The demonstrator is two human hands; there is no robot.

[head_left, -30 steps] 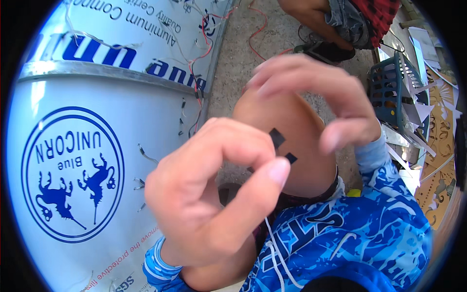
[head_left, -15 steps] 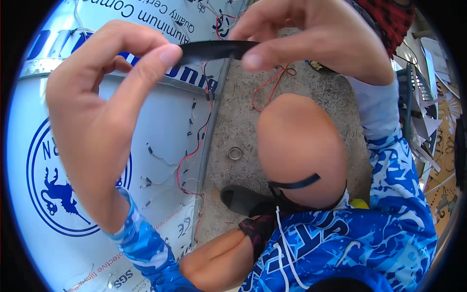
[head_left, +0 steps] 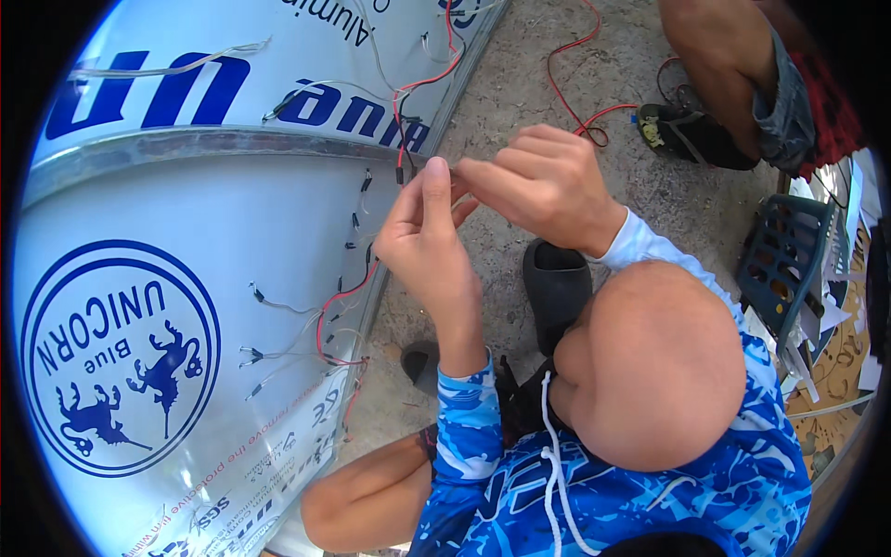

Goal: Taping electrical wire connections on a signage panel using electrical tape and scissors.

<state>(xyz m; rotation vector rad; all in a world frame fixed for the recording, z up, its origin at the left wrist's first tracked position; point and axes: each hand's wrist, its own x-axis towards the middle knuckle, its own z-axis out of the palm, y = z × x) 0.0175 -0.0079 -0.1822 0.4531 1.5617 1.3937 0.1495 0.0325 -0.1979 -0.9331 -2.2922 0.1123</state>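
Note:
My left hand point(head_left: 429, 221) is raised beside the panel's edge, thumb up and fingers pinched together. Against its fingertips, my right hand point(head_left: 549, 190) is curled with its thumb and forefinger closed. Whatever lies between the two hands is too small or covered to make out. Red and black wires point(head_left: 400, 121) run down the panel to just beside my left fingertips, where black-wrapped ends show. The large white panel point(head_left: 306, 218) with blue print lies to my left, with several thin wires point(head_left: 283, 304) with black-wrapped ends along its right side.
A metal strip point(head_left: 232, 141) crosses the panel. Red wire point(head_left: 554, 70) loops over the concrete floor point(head_left: 506, 84). Another person's leg point(head_left: 719, 56) and sandal point(head_left: 691, 135) are at upper right. A dark plastic basket point(head_left: 789, 260) with white scraps stands at right. My knee point(head_left: 654, 371) rises in front.
The black tape strip stretched between my hands is out of sight. Both hands have come together by the wires. The strip on my knee no longer shows, and the view has shifted.

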